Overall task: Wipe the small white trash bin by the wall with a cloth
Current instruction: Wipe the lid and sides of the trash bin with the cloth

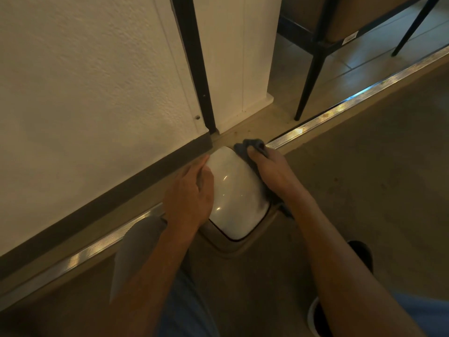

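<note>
The small white trash bin (235, 190) stands on the floor by the wall, seen from above with its glossy domed lid toward me. My left hand (188, 197) lies on the lid's left side, fingers curved over its edge. My right hand (269, 171) grips a dark grey cloth (252, 145) and presses it against the bin's right side. The cloth bunches beyond my thumb, and more of it shows under my wrist. The bin's body below the lid is mostly hidden.
A cream textured wall (85, 81) with a dark skirting board (121, 181) runs along the left. A ribbed metal floor strip (340, 110) crosses diagonally. Black chair legs (308, 79) stand at the upper right. My knees and a dark shoe (362, 254) are at the bottom.
</note>
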Demonstrator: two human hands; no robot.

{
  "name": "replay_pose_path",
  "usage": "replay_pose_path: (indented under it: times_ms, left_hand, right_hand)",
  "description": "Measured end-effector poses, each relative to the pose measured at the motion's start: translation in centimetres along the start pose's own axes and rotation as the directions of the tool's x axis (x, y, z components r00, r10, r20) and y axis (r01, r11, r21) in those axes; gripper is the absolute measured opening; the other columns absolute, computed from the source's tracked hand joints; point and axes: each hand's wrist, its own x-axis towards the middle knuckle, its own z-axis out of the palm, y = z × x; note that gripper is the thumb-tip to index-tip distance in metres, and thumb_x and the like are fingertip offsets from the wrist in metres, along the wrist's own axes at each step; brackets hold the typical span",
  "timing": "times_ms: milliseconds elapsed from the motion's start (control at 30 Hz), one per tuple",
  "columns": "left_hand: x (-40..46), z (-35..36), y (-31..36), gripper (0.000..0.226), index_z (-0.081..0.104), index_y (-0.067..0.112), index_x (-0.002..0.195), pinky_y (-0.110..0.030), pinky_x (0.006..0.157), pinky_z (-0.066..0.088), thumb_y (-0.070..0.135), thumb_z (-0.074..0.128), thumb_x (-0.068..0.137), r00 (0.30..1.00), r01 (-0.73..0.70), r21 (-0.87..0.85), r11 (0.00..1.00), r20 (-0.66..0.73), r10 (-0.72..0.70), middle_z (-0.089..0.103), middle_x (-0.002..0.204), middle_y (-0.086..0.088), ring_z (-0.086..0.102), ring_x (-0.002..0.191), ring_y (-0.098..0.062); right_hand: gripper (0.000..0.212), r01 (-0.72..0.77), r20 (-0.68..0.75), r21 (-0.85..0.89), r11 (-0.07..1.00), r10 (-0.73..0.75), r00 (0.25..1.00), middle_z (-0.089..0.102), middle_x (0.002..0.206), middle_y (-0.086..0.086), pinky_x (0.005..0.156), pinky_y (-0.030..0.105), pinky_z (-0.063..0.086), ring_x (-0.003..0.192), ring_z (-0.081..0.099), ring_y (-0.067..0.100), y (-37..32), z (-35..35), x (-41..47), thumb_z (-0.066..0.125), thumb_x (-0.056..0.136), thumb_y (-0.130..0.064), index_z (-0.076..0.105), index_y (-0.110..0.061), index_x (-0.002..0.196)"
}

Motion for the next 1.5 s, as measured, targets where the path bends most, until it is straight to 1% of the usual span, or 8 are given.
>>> replay_pose_path:
  times_ms: [133, 400, 500, 767, 967, 1100, 1267, 1500]
  left_hand:
    - [0.0, -0.1, 0.0, 0.041, 0.054, 0.025, 0.141, -0.025, 0.097, 0.040, 0.040, 0.041, 0.104, 1.000, 0.008, 0.009, 1.000, -0.021, -0.008, 0.062, 0.135, 0.001, 0.057, 0.120, -0.015]
    - [0.0, -0.3, 0.6, 0.051, 0.056, 0.027, 0.140, -0.027, 0.098, 0.040, 0.045, 0.034, 0.098, 0.999, 0.030, -0.011, 0.999, -0.025, -0.030, 0.062, 0.137, 0.002, 0.058, 0.122, -0.018]
    - [-0.1, -0.4, 0.5, 0.050, 0.056, 0.026, 0.140, -0.025, 0.098, 0.039, 0.045, 0.035, 0.099, 1.000, 0.010, -0.004, 1.000, -0.026, -0.010, 0.061, 0.138, 0.002, 0.057, 0.124, -0.017]
    - [-0.3, 0.7, 1.3, 0.044, 0.050, 0.027, 0.145, -0.026, 0.095, 0.036, 0.039, 0.037, 0.105, 0.997, 0.059, 0.037, 0.998, -0.051, -0.057, 0.059, 0.140, -0.001, 0.056, 0.124, -0.021]
    - [-0.5, 0.6, 1.6, 0.051, 0.051, 0.026, 0.144, -0.028, 0.093, 0.039, 0.043, 0.032, 0.100, 0.998, 0.045, 0.037, 0.998, -0.053, -0.043, 0.059, 0.139, -0.002, 0.057, 0.123, -0.022]
    - [-0.6, 0.4, 1.3, 0.052, 0.048, 0.024, 0.146, -0.033, 0.098, 0.045, 0.044, 0.031, 0.101, 0.999, 0.025, 0.037, 0.999, -0.031, -0.024, 0.057, 0.142, -0.002, 0.056, 0.126, -0.021]
    - [-0.5, 0.4, 1.2, 0.052, 0.048, 0.021, 0.146, -0.030, 0.099, 0.044, 0.042, 0.031, 0.102, 0.999, -0.023, 0.033, 0.999, -0.023, 0.024, 0.057, 0.142, -0.003, 0.056, 0.127, -0.020]
    - [-0.4, 0.5, 0.4, 0.047, 0.055, 0.015, 0.141, -0.028, 0.089, 0.044, 0.035, 0.039, 0.102, 0.998, -0.057, 0.004, 0.998, -0.023, 0.057, 0.064, 0.132, -0.009, 0.064, 0.114, -0.025]
  right_hand:
    - [0.028, 0.077, 0.003, -0.127, 0.989, -0.077, 0.997, 0.064, 0.107, 0.001, 0.088, 0.036, 0.046, 0.099, 0.060, 0.017, -1.0, 1.6, 0.6, 0.040, 0.105, -0.043, 0.060, -0.027, 0.115]
    - [0.036, 0.113, -0.502, -0.055, 0.992, -0.125, 0.856, 0.062, 0.105, 0.000, 0.083, 0.014, 0.044, 0.098, 0.061, 0.015, 8.2, 5.5, -7.4, 0.042, 0.104, -0.040, 0.060, -0.012, 0.117]
    - [0.048, 0.118, -0.514, 0.029, 0.993, -0.086, 0.854, 0.058, 0.132, 0.003, 0.102, 0.023, 0.043, 0.122, 0.055, 0.013, 9.5, 7.2, -8.0, 0.041, 0.101, -0.043, 0.052, -0.012, 0.136]
    - [0.019, -0.061, -0.357, 0.359, 0.931, 0.197, 0.913, 0.064, 0.097, -0.005, 0.074, 0.023, 0.044, 0.093, 0.060, 0.008, 6.2, 1.2, -4.0, 0.046, 0.104, -0.036, 0.062, -0.027, 0.100]
    - [0.040, 0.081, -0.560, 0.006, 0.997, -0.064, 0.826, 0.045, 0.151, 0.004, 0.114, 0.019, 0.030, 0.141, 0.039, 0.017, 9.9, 7.7, -8.4, 0.044, 0.102, -0.029, 0.047, -0.019, 0.142]
    - [0.035, 0.200, -0.516, -0.232, 0.952, -0.295, 0.804, 0.004, 0.160, -0.031, 0.122, 0.036, 0.018, 0.154, 0.008, 0.024, 10.6, 11.4, -11.4, 0.051, 0.099, -0.015, 0.044, -0.015, 0.133]
    - [0.045, 0.205, -0.498, -0.340, 0.918, -0.361, 0.788, 0.045, 0.146, 0.015, 0.107, 0.069, 0.034, 0.146, 0.013, 0.014, 9.1, 10.7, -10.1, 0.045, 0.090, -0.018, 0.042, -0.005, 0.134]
    - [0.062, 0.316, -0.226, -0.302, 0.900, -0.389, 0.893, 0.005, 0.154, -0.010, 0.124, 0.046, 0.006, 0.149, 0.000, 0.009, 2.6, 10.1, -6.5, 0.024, 0.099, -0.056, 0.014, -0.018, 0.147]
